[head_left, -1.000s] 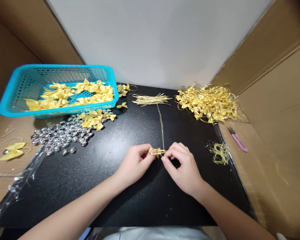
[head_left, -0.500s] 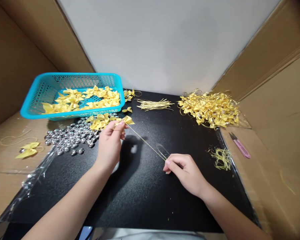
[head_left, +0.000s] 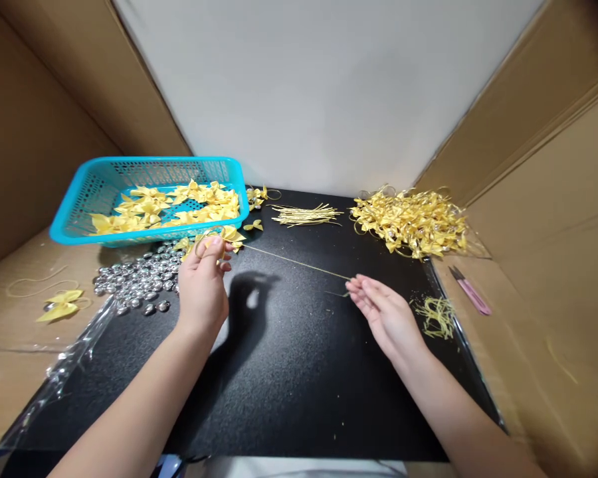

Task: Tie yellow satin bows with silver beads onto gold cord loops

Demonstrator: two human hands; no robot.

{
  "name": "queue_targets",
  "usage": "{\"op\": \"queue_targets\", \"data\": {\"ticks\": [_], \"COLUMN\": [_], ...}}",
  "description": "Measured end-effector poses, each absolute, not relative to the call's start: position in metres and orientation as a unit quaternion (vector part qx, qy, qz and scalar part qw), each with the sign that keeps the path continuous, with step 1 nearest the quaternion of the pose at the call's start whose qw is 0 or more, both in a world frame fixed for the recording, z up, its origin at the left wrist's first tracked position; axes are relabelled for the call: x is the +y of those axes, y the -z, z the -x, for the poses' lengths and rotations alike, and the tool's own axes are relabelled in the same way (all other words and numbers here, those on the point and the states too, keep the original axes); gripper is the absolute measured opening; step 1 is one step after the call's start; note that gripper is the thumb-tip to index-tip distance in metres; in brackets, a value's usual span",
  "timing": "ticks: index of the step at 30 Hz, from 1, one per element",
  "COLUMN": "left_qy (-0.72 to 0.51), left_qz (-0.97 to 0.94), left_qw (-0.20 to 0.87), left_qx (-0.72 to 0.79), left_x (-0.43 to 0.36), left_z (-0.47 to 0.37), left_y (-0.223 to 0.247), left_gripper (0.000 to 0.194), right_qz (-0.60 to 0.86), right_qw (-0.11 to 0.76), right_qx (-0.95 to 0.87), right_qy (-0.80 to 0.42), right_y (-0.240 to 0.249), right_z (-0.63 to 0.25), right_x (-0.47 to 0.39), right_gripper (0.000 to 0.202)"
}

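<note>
My left hand (head_left: 204, 282) is closed in a pinch on a yellow ribbon bow (head_left: 232, 234), above the edge of the silver bead pile (head_left: 142, 275). From the bow a thin gold cord (head_left: 299, 263) runs taut across the black table to my right hand (head_left: 383, 309). The thumb and fingertips of that hand pinch the cord, and a short loose end sticks out leftward below them. Part of the bow is hidden behind my left fingers. More yellow bows lie just behind that hand.
A turquoise basket (head_left: 144, 162) of yellow bows stands back left. Cut gold cords (head_left: 306, 214) lie at the back middle. At right are a heap of beaded bows (head_left: 411, 222), cord scraps (head_left: 436, 317) and pink-handled snips (head_left: 471, 292). Cardboard walls flank the black table (head_left: 289, 385).
My hands have moved apart, the left one leftward, the right one rightward and up. The cord between them is longer and flatter, and its loop has shrunk to a short end.
</note>
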State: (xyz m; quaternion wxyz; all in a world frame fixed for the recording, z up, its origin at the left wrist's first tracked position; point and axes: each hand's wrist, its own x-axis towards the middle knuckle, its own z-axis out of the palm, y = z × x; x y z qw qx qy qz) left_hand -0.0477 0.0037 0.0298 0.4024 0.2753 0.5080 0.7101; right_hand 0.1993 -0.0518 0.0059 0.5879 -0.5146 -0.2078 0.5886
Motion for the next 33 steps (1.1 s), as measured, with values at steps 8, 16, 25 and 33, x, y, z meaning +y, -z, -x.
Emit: {"op": "queue_targets", "data": {"ticks": [8, 16, 25, 33], "left_qy": [-0.652, -0.616, -0.606, -0.63], "left_qz": [-0.331, -0.278, -0.199, -0.235], "left_qw": [0.435, 0.511, 0.585, 0.52], "left_qx": [0.525, 0.531, 0.501, 0.526], "left_x": [-0.005, -0.006, -0.001, 0.009], "left_z": [0.034, 0.023, 0.027, 0.035], "left_y": [-0.016, -0.013, -0.015, -0.01], "left_gripper": [0.016, 0.019, 0.022, 0.022], "right_qz": [0.418, 0.448, 0.428, 0.37], "right_qw": [0.693, 0.656, 0.647, 0.618], "right_qx": [0.035, 0.083, 0.073, 0.042], "right_qy": [-0.587, -0.601, -0.627, -0.692], "right_y": [-0.031, -0.032, -0.039, -0.044], "right_z": [-0.232, -0.243, -0.247, -0.242], "right_x": [-0.025, -0.029, -0.034, -0.041], "right_gripper": [0.035, 0.03, 0.025, 0.021]}}
